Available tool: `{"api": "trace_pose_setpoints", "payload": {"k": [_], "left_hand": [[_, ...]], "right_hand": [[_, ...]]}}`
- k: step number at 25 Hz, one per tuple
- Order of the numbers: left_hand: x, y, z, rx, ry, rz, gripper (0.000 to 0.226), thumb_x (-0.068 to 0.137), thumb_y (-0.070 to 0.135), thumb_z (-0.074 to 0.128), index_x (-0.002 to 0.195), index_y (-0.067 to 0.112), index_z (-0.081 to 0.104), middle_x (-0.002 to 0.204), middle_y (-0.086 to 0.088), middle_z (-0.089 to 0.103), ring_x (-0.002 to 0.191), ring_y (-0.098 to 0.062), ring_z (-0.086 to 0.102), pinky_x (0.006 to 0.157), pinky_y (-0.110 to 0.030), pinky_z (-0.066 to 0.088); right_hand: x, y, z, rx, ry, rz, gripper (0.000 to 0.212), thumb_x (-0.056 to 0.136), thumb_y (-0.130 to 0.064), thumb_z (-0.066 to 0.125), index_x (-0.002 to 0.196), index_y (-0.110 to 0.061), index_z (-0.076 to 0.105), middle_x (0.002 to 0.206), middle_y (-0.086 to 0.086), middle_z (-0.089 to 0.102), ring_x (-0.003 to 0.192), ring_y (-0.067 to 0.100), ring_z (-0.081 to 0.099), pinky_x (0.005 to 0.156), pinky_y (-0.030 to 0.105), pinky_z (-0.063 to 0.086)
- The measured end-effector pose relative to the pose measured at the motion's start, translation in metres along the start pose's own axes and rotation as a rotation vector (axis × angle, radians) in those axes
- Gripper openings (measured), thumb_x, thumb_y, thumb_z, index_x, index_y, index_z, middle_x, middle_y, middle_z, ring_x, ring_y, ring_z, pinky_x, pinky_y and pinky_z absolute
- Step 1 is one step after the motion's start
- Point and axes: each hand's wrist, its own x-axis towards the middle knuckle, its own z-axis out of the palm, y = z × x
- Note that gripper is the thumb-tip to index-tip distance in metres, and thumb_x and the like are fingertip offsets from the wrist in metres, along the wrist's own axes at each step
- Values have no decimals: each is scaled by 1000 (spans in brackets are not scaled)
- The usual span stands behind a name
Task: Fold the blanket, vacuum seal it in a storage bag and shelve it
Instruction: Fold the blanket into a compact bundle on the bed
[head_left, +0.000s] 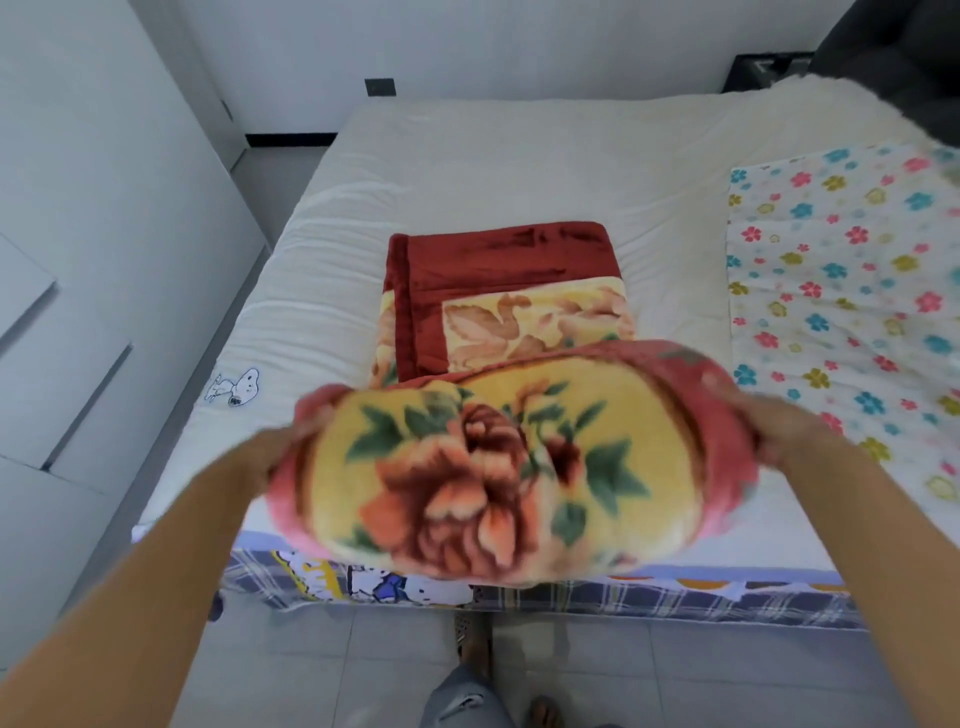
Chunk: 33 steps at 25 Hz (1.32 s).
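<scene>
The blanket (498, 467) is half on the bed and half in my grip. Its far part lies flat on the white mattress (467, 156), dark red plush with a yellow leaf-patterned panel. The near part is lifted off the bed edge toward me, showing a big orange-pink flower with green leaves on yellow, bordered in pinkish red.

My left hand (283, 454) holds the raised fold at its left end and my right hand (782, 434) holds it at its right end. Both are clamped on the fabric, fingers tucked into the plush, though blur keeps me from telling each finger apart.

To the right of the blanket, well apart from it, a white cloth (841, 291) with small coloured flowers lies spread on the mattress. A cartoon dog print (236, 387) sits near the mattress's left edge, and a plaid printed sheet (649, 592) shows along the bed's near side. White cabinet doors (78, 260) stand to the left. Below me are pale floor tiles (675, 675) and my foot (470, 649).
</scene>
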Motion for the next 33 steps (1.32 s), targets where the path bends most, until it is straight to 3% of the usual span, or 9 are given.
{"api": "trace_pose_setpoints", "payload": {"k": [2,5,10,14,17,23,27,30,33], "left_hand": [[33,34,-11,-132,-105,203,69,65,57,79,118,18,61,115,-8,69,108,-17,63,98,-35,48],[44,-14,-2,71,-24,114,68,69,42,82,126,18,54,118,-2,66,115,-20,57,95,-34,44],[146,-20,0,49,294,-46,51,72,17,82,115,0,61,111,-21,67,93,-25,64,82,-35,48],[224,82,-13,-9,281,91,58,70,39,81,115,6,63,106,-12,68,95,-26,65,84,-35,50],[240,87,-24,-73,-75,59,79,59,48,85,125,14,57,117,-8,68,106,-21,65,87,-32,53],[264,57,-45,262,-205,-211,105,19,38,97,113,8,64,102,-9,73,97,-25,69,95,-44,49],[297,122,-27,114,-58,-83,88,32,36,95,107,2,67,100,-17,72,91,-30,70,89,-43,53],[341,181,-5,-174,238,39,60,61,26,88,109,-1,65,105,-18,69,83,-25,68,76,-36,57],[378,228,15,-173,503,147,66,69,40,82,115,-1,58,100,-10,65,89,-26,62,77,-32,50]], "right_hand": [[30,-20,-3,72,-26,-222,54,85,-35,68,126,-4,53,122,13,61,111,24,58,104,43,40],[46,25,-4,-219,46,-104,89,47,-35,94,122,-5,57,108,16,67,90,28,63,75,37,53],[123,0,48,-313,364,-159,48,77,-5,75,120,5,58,108,18,64,91,23,56,77,28,44],[183,-84,71,-135,387,-319,56,72,-29,82,119,-8,61,113,15,67,98,27,64,88,37,51],[201,-88,60,-213,159,-159,83,47,-57,87,112,-11,61,96,13,73,84,26,70,72,37,58],[237,-71,47,-567,118,140,49,66,-21,84,108,-8,62,101,16,72,89,30,69,86,38,52],[263,-111,67,-448,432,-14,27,84,-14,70,97,9,62,85,17,70,58,22,64,53,17,52],[293,-174,112,-504,785,-309,44,87,-23,68,119,4,56,117,26,60,105,36,59,89,34,46],[310,-177,186,-954,748,-582,70,91,-53,49,149,-21,27,156,10,24,144,33,19,113,52,3]]}}
